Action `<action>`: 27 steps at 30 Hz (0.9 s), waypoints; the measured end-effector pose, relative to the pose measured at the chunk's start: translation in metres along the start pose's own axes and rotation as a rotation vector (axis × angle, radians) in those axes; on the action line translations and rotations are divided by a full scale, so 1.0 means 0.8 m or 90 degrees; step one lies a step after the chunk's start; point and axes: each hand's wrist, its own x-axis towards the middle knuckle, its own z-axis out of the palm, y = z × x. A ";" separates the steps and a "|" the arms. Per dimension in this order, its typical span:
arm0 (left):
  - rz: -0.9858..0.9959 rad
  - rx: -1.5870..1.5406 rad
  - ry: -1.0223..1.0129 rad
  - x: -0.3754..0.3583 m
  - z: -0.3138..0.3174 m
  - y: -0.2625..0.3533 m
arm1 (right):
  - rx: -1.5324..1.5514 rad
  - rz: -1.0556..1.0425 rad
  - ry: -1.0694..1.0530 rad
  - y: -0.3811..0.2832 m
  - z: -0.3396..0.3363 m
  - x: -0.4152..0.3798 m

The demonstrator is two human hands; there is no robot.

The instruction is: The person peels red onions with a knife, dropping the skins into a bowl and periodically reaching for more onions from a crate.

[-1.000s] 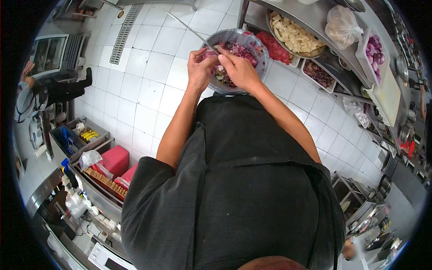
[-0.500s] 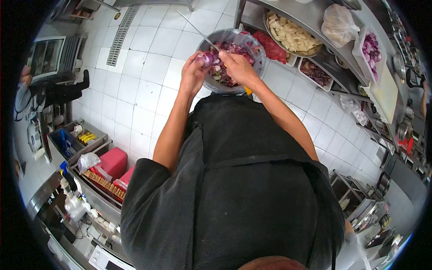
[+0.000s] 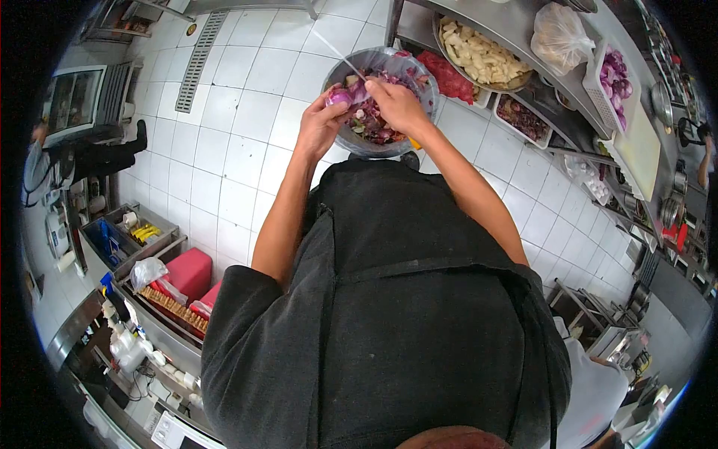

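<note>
My left hand [image 3: 320,127] is closed around a red onion [image 3: 339,97] above a grey bin [image 3: 431,93]. Purple onion skins and scraps [image 3: 366,126] fill much of the bin. My right hand [image 3: 396,106] grips a knife, whose long thin blade [image 3: 335,52] points up and left past the bin's rim. A bit of the yellow knife handle [image 3: 415,143] shows below the right hand. Beside the onion, the right fingers are close to its surface; a loose purple piece of skin seems to lie between the hands.
On the right, shelves hold a pan of pale cut pieces [image 3: 479,54], a red bag [image 3: 446,75] and a tray of dark pieces [image 3: 522,120]. A white basket of peeled onions [image 3: 615,82] stands above. People are at far left and at lower right [image 3: 591,385].
The right hand and knife have shifted slightly, and the onion has turned in my left hand. A person in a light shirt has come into view at lower right.
</note>
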 end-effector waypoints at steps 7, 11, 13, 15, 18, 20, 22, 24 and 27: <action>-0.018 0.029 -0.001 -0.009 -0.019 0.002 | 0.041 0.126 -0.052 0.007 -0.021 0.007; -0.002 0.009 0.020 -0.006 -0.029 -0.002 | 0.130 0.157 -0.065 0.009 -0.010 0.012; 0.008 0.062 0.030 -0.007 -0.023 0.004 | 0.144 0.147 -0.070 0.008 -0.005 0.015; 0.023 0.100 0.044 -0.007 -0.018 0.007 | 0.126 0.154 -0.110 0.008 -0.007 0.018; 0.048 0.138 0.065 -0.004 -0.014 0.010 | 0.119 0.170 -0.110 0.014 -0.001 0.028; 0.057 0.162 0.066 -0.003 -0.012 0.012 | 0.149 0.216 -0.129 0.021 0.000 0.037; 0.061 0.167 0.079 -0.002 -0.010 0.014 | 0.168 0.236 -0.135 0.019 -0.002 0.039; 0.073 0.177 0.084 0.000 -0.009 0.015 | 0.176 0.229 -0.130 0.012 -0.006 0.034; 0.095 0.212 0.088 0.001 -0.010 0.017 | 0.069 0.183 -0.140 -0.007 -0.015 0.017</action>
